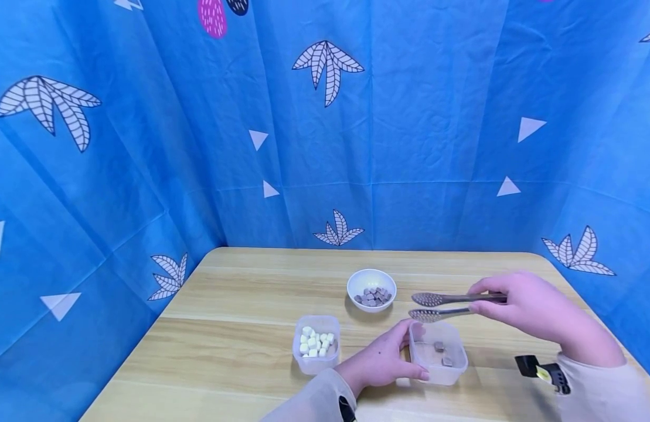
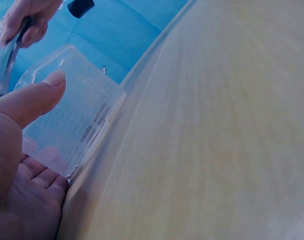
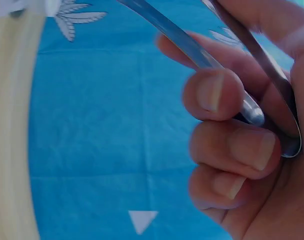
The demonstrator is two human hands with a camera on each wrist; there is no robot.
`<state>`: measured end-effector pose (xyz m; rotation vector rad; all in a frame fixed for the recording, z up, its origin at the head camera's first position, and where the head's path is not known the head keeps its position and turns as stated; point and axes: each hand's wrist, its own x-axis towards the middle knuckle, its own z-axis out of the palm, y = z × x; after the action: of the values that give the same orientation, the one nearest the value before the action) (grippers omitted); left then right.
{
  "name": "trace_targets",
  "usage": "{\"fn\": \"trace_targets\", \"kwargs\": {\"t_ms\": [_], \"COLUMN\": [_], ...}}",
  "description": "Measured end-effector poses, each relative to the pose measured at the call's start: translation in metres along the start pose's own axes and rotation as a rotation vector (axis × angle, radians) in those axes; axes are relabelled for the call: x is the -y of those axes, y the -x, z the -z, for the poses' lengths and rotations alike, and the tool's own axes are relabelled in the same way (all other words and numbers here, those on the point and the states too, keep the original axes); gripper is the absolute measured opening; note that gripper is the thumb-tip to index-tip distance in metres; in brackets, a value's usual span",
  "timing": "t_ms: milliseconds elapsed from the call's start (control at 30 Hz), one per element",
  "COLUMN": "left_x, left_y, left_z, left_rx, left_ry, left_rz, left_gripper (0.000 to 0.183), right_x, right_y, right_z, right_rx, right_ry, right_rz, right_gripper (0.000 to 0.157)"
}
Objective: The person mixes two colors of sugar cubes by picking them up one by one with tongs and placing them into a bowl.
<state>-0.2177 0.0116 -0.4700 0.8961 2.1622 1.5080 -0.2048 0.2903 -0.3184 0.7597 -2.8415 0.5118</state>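
My left hand grips a clear plastic container at its left side, with the thumb along the near wall. Two small brown cubes lie inside it. In the left wrist view, the thumb overlaps the container's translucent wall. My right hand holds metal tongs above the container's far rim. Their perforated tips point left, spread apart, with nothing between them. The right wrist view shows fingers curled about the tongs' handle end; the tips are out of that view.
A white bowl with several brown cubes stands behind the containers. To the left is a second plastic container, holding several white cubes. Everything stands on a wooden table, with a blue patterned curtain behind and at both sides.
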Motion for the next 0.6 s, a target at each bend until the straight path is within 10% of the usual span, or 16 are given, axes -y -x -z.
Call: {"fn": "trace_targets", "kwargs": {"t_ms": [600], "left_x": [0.001], "left_y": [0.000], "left_z": [-0.001], "left_rx": [-0.005], "left_ry": [-0.025], "left_rz": [-0.002], "left_gripper": [0.085], "right_x": [0.034], "right_y": [0.003], "right_z": [-0.008], "right_rx": [0.256], "right_ry": [0.125], "right_rz": [-0.078], "right_gripper": [0.010]}}
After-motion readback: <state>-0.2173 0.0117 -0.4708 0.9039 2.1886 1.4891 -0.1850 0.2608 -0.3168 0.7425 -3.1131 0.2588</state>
